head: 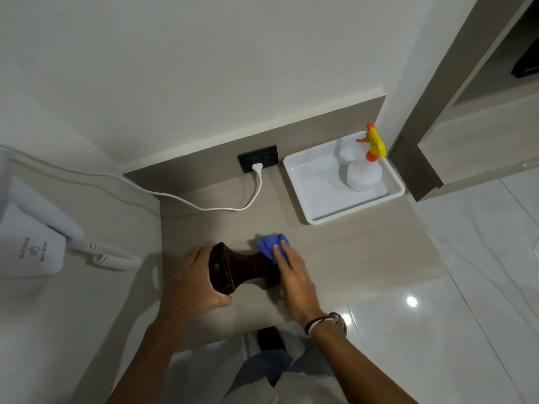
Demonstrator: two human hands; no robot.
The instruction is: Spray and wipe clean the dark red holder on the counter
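Left hand [194,282] wrapped round the open end of the dark red holder [243,268], right hand [291,277] pressing the blue cloth [271,246] flat against its other end. Holder lying on its side on the counter [364,252], near the front edge. Better wiped turning it steadily, following the waist. White tray [300,193] behind the holder, spray bottle [364,173] upright inside

Dim, soft indoor light; glare spot on floor [411,301]; wide-angle edge distortion.
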